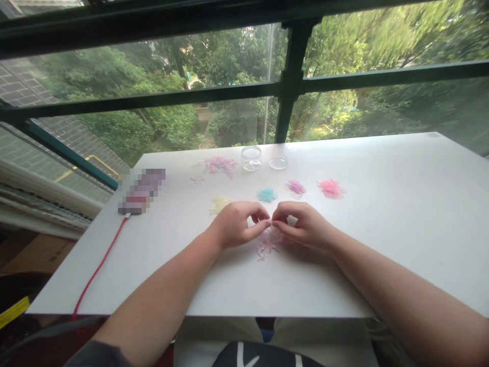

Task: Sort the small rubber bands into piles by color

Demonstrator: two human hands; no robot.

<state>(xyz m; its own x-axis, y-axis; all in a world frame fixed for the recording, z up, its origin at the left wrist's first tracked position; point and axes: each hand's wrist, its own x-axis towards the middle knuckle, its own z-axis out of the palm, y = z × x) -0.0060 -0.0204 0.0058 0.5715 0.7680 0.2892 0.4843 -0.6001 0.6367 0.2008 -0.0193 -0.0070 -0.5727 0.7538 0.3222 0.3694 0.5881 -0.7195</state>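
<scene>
My left hand (241, 223) and my right hand (305, 224) meet at the fingertips over the middle of the white table. Thumb and forefinger are pinched on each hand. Whatever sits between them is too small to make out. Just beneath lies a mixed heap of thin, pale pink and whitish loops (266, 250), like small elastic bands, partly hidden by my hands. Single-colour piles lie beyond: a yellow pile (219, 205) by my left knuckles, a blue pile (267, 194), a purple pile (296, 188) and a pink pile (331, 188).
A larger mixed pink-purple pile (220, 166) lies at the back, beside a clear round container (251, 159) and a clear shallow dish (278, 163). On the left a pixelated phone-like object (143, 191) has a red cable (100, 267) running over the table's front edge. Windows stand behind.
</scene>
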